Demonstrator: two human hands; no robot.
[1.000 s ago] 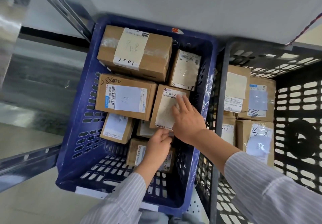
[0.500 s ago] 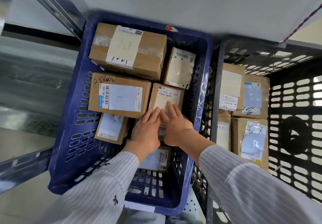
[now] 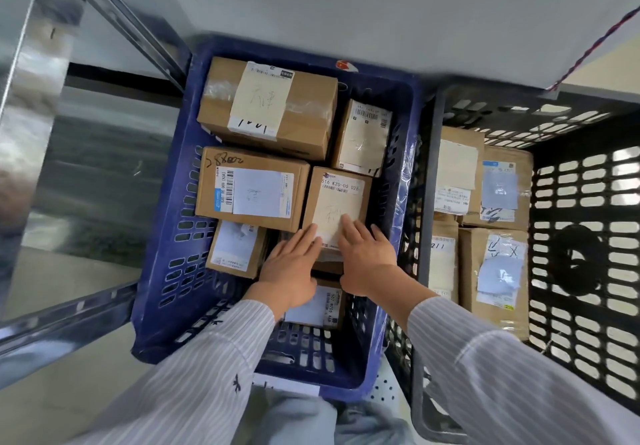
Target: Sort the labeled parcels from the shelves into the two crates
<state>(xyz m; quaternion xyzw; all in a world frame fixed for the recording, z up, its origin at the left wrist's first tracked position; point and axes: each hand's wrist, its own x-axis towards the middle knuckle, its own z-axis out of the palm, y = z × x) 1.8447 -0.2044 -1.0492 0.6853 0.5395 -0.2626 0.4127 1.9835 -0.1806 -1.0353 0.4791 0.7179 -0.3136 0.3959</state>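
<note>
While both arms reach into the blue crate [image 3: 162, 271], the left hand [image 3: 291, 271] and right hand [image 3: 367, 261] lie flat, fingers straight, on a small labeled parcel [image 3: 341, 199] there.

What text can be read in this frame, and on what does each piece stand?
"516 K20-00 028": printed label on the small parcel in the blue crate.
"88002", handwritten, after an unclear mark: top of the wide box beside it.
All other labels, barcodes and handwriting, also in the black crate: too small or blurred to read.
</note>
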